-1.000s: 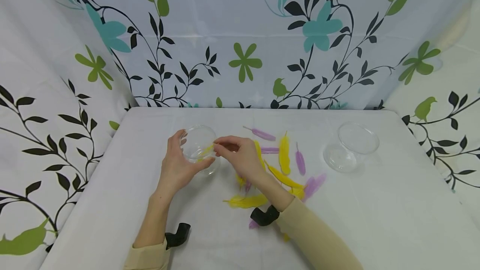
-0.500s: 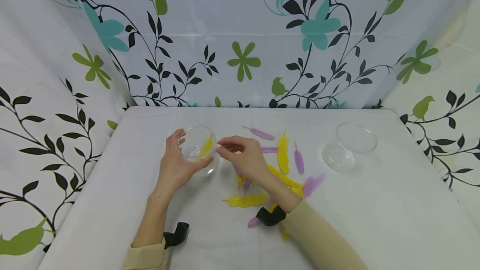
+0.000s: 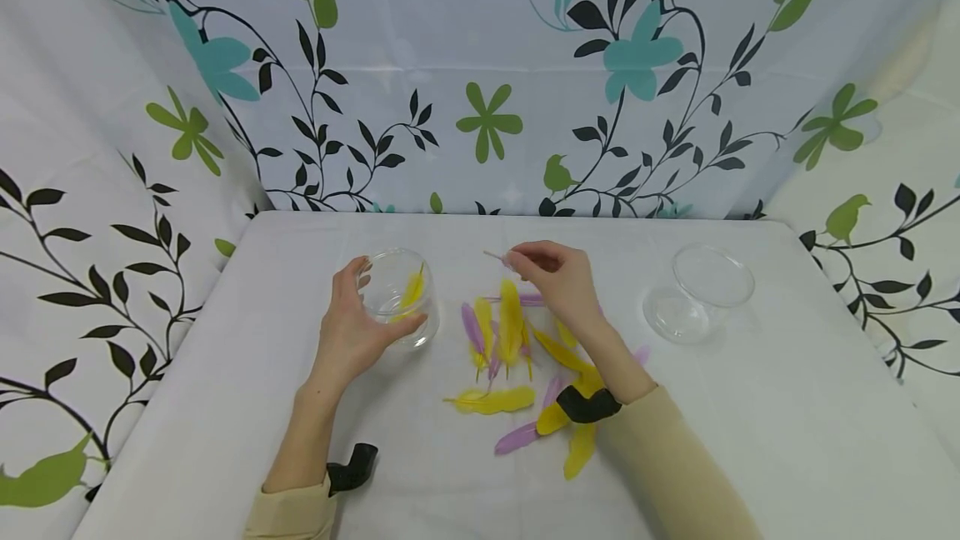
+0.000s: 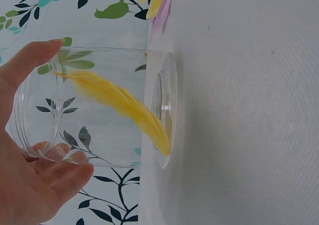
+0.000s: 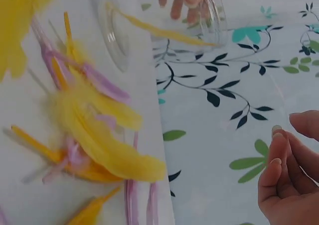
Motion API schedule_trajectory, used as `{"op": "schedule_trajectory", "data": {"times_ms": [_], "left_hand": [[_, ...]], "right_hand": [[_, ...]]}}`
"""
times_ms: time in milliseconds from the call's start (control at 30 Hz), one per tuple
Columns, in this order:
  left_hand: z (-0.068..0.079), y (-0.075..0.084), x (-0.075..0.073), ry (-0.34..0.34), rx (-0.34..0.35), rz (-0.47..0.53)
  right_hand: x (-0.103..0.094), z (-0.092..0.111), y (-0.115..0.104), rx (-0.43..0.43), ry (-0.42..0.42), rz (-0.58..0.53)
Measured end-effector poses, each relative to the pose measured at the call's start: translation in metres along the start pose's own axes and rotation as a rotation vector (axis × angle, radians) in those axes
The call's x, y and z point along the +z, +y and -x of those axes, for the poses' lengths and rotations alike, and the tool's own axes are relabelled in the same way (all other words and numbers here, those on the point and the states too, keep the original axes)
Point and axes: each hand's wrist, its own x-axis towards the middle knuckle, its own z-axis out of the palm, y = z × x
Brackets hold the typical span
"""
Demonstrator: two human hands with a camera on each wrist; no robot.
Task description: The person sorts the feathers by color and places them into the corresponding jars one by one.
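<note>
My left hand grips a clear glass jar round its upper part, thumb on one side and fingers on the other. A yellow feather leans inside the jar, its quill near the rim. Off to the right, my right hand is over a purple feather, whose thin quill shows beside the fingertips; the hand hides most of it. In the right wrist view a small gap shows between thumb and forefinger, with nothing visible in it.
Several yellow feathers and purple feathers lie scattered mid-table, some overlapping. A second clear glass container stands at the right. Patterned cloth hangs behind the white table.
My right hand let the yellow feather go into the jar, then moved right and away to the purple feather at the back. My left hand has stayed on the jar.
</note>
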Motion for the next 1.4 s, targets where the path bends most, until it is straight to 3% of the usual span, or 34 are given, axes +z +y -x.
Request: {"op": "schedule_trajectory", "data": {"times_ms": [133, 300, 600, 800, 967, 1400], "left_hand": [[0.000, 0.000, -0.002, 0.002, 0.003, 0.005], [0.000, -0.002, -0.002, 0.000, 0.011, 0.017], [0.001, -0.002, -0.001, 0.013, 0.021, 0.011], [0.000, -0.003, -0.002, 0.022, 0.031, 0.014], [0.000, -0.004, -0.002, 0.020, 0.034, 0.014], [0.002, -0.003, -0.002, 0.014, 0.030, 0.004]], "right_hand": [[-0.018, -0.006, 0.006, 0.040, 0.048, 0.044], [-0.035, -0.014, 0.031, 0.075, 0.098, 0.104], [-0.053, -0.025, 0.060, 0.157, 0.155, 0.295], [-0.059, -0.033, 0.070, 0.272, 0.108, 0.412], [-0.061, -0.034, 0.074, 0.372, 0.063, 0.433], [-0.058, -0.034, 0.089, 0.383, -0.018, 0.468]]}}
